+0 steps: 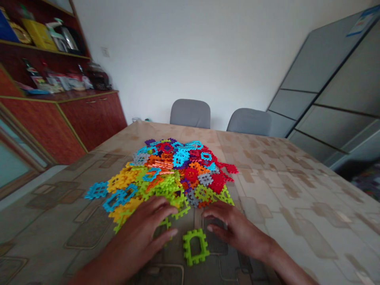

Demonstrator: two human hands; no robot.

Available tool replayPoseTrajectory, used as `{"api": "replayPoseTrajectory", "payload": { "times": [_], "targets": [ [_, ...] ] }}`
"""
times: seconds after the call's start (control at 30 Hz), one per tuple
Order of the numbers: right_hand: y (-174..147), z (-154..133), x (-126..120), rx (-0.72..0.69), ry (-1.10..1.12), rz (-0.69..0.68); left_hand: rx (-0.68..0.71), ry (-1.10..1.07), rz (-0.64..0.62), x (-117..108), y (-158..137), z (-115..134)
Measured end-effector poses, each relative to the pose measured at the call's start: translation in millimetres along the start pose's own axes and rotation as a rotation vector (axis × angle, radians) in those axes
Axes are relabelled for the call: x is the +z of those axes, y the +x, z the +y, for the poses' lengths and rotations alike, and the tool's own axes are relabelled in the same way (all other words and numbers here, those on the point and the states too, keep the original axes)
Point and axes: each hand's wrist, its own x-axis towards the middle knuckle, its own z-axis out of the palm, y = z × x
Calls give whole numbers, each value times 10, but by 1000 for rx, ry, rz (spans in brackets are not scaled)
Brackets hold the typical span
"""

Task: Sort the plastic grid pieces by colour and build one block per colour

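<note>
A lime-green square building tile [186, 246] with notched edges and an arched opening lies flat on the table, between and a little in front of my two hands. My left hand [151, 225] hovers at the near edge of a heap of interlocking plastic tiles [178, 158], thumb and fingers apart, nothing between them. Just under it, another green tile [166, 225] is partly hidden by the fingers. To the right, my right hand [224, 221] is curved with thumb and fingers apart, empty, close to the heap's green and orange pieces.
The patterned table [285, 190] stretches to a white wall. Two grey chairs [190, 113] stand at its far side. A red-brown cabinet [92, 118] with bottles and a kettle is at left, grey tall cupboards [326, 79] at right.
</note>
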Motion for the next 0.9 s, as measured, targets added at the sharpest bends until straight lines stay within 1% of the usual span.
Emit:
{"api": "replayPoseTrajectory", "payload": {
  "times": [0.07,0.1,0.17,0.23,0.3,0.4,0.5,0.57,0.67,0.77,0.9],
  "targets": [
    [25,-7,55,-28,20,9,-16,13,101,-64,41,-143],
    [37,-12,81,-37,23,4,-19,20,124,-80,61,-194],
    [68,-22,120,-43,29,-11,-17,28,121,-77,90,-255],
    [123,-24,138,-41,62,-28,-3,29,90,-38,96,-279],
    [210,-14,143,-35,127,-52,22,36,71,17,88,-292],
    [375,17,158,-21,225,-83,46,48,80,74,81,-318],
    [508,48,192,-5,289,-75,47,56,93,75,98,-339],
    [529,55,198,7,314,-38,52,56,94,58,116,-347],
    [430,35,136,5,333,39,78,57,117,49,134,-356],
    [215,18,6,20,328,96,121,59,183,69,136,-341],
    [-81,88,-156,111,308,139,158,18,236,105,104,-187]
  ]
}}
